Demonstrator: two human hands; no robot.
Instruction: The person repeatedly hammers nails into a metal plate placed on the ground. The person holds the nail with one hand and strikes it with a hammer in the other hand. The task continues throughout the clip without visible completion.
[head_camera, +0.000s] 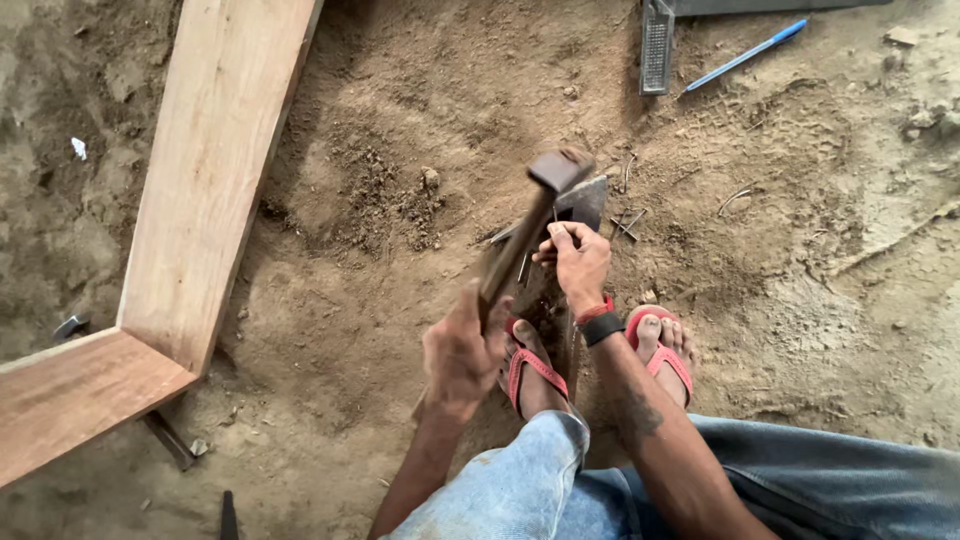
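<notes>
Left hand (462, 352): wrapped around the wooden handle of a hammer (535, 215), head raised above the metal piece.
Right hand (578, 262): fingers pinched on something small against a dark metal blade (583, 203); what exactly, I cannot tell.
Blade: standing on the dirt floor (800, 300), just ahead of the red sandals (655, 350).
Wooden frame (200, 200): along the left edge.
Blue pen (748, 54): top right corner, beside a metal grille (656, 45).

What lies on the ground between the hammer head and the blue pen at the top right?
Between the hammer and the blue pen, the head view shows mostly bare dirt, with a few small scattered nails or twigs near the hammer.
</notes>
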